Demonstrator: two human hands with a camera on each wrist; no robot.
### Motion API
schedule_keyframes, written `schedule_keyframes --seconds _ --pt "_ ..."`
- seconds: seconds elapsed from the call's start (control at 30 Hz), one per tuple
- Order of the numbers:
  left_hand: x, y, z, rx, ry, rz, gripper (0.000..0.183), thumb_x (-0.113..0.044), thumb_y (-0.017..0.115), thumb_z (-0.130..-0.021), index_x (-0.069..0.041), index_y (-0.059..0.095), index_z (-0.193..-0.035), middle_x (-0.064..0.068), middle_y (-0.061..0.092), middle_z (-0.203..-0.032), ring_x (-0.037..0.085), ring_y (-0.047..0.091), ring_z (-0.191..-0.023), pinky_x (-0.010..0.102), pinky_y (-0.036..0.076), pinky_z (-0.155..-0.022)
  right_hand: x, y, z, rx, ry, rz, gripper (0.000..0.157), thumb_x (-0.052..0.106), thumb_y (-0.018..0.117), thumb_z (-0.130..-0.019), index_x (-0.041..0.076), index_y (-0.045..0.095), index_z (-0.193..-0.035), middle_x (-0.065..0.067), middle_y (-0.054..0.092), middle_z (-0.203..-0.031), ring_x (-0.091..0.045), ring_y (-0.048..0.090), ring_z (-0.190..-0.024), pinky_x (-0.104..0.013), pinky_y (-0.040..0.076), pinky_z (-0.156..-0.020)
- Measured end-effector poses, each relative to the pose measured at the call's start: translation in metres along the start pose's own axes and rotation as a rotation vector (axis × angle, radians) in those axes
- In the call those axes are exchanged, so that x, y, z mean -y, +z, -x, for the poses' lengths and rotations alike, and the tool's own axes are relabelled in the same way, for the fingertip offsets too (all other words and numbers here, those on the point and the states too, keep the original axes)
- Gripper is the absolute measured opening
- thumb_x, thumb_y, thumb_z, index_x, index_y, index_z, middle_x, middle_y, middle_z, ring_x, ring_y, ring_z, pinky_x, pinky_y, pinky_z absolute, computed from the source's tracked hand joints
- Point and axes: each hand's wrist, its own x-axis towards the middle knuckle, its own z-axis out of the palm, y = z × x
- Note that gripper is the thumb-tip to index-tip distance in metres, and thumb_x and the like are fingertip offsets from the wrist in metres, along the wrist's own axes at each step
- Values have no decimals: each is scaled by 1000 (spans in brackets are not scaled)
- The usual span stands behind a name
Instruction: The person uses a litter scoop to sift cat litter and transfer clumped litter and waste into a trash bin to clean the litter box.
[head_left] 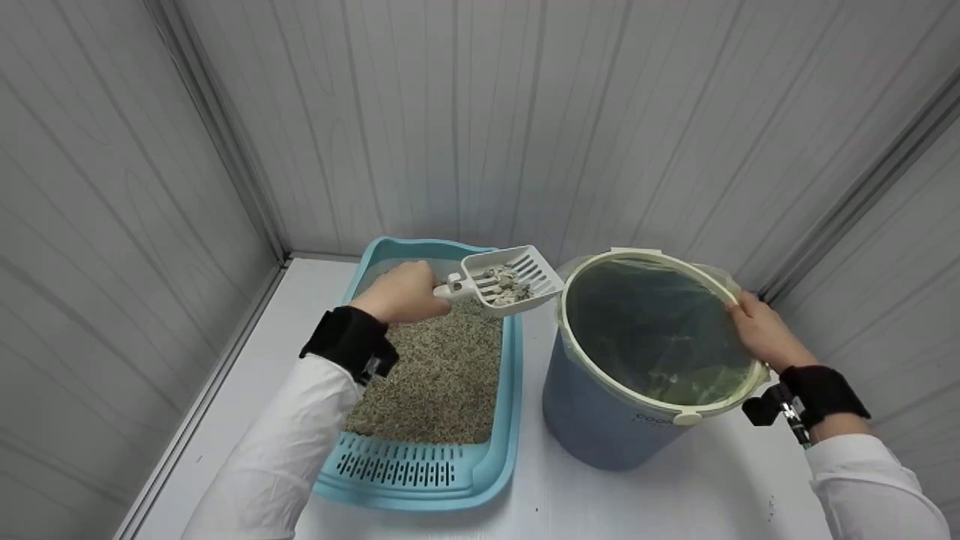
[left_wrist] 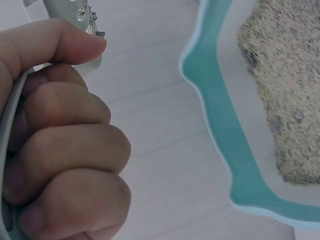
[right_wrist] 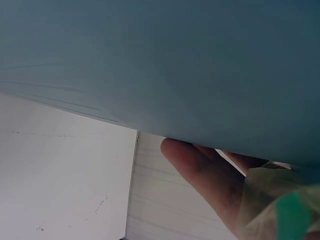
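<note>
My left hand [head_left: 409, 292] grips the handle of a white slotted litter scoop [head_left: 541, 281], its fingers wrapped round it in the left wrist view. Clumps of cat litter [head_left: 508, 287] lie in the scoop, whose front edge is right at the near-left rim of a blue bin [head_left: 600, 420]. Below the left hand is a turquoise litter box [head_left: 510, 390] with grainy litter [head_left: 435, 367]. My right hand [head_left: 765, 330] grips the bin's pale rim on the right, thumb over it and fingers outside against the wall. A thin translucent bag [head_left: 637, 322] lines the bin.
Grey panelled walls [head_left: 495, 127] close off the back and both sides. Box and bin stand side by side on a white surface [head_left: 555, 495], a narrow gap between them. Small dark specks lie on the surface at the right.
</note>
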Motion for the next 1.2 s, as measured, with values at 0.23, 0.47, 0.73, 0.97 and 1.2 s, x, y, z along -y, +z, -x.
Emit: schedule_keyframes --seconds 0.23,0.47,0.73,0.97,1.2 --pt "-43 8 -7 -98 61 -72 25 -22 61 -82 -17 48 -61 -5 40 -55 12 37 -50 27 31 -48 -1 0 -1 17 25 -19 49 27 24 -104 -11 32 -135 -32 48 -111 -41 53 -98 -42 51 -72" --pt "-88 35 -14 -288 90 -264 38 -29 62 -88 -16 40 -59 -2 41 -57 14 43 -52 31 38 -51 -5 -2 -1 20 40 -24 50 28 23 -104 -11 34 -133 -28 48 -103 -36 54 -92 -35 51 -66" --pt "-121 71 -27 -617 248 -572 32 -13 59 -90 -17 59 -58 -3 60 -58 11 57 -51 29 48 -48 -7 -4 0 7 37 -23 49 29 24 -104 -11 34 -132 -27 48 -103 -35 56 -90 -32 51 -63" --pt "-124 97 -37 -1102 494 -960 35 -2 45 -85 -23 45 -57 -9 45 -52 5 43 -47 20 32 -41 -7 -5 0 18 17 14 47 28 23 -104 -11 37 -127 -24 48 -98 -31 51 -87 -38 45 -71" --pt "-117 100 -40 -1305 652 -1054 37 2 36 -84 -23 39 -56 -7 41 -54 6 37 -50 21 25 -44 -6 -3 -2 -7 2 19 46 25 25 -104 -12 37 -128 -33 49 -111 -41 52 -96 -46 46 -78"
